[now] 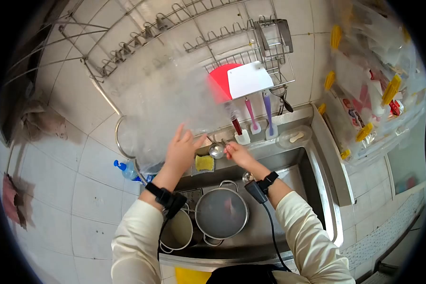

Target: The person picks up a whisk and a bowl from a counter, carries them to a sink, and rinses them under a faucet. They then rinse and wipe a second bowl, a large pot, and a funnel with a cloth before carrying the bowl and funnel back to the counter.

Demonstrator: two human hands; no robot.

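Observation:
My left hand is raised over the back of the sink with its fingers apart, overlapping the lower edge of a hanging clear plastic sheet. My right hand is closed, thumb and fingers pressed together right beside a round, shiny metal piece. What those fingers pinch I cannot tell. Just below, a yellow sponge lies on the sink's back ledge. A large two-handled pot with cloudy liquid sits in the sink. Left of it stands a smaller pot with pale contents.
A wire rack on the tiled wall holds a red board and a white board. Pink and purple spatulas hang beneath. A blue-topped bottle stands left; clipped plastic bags hang right.

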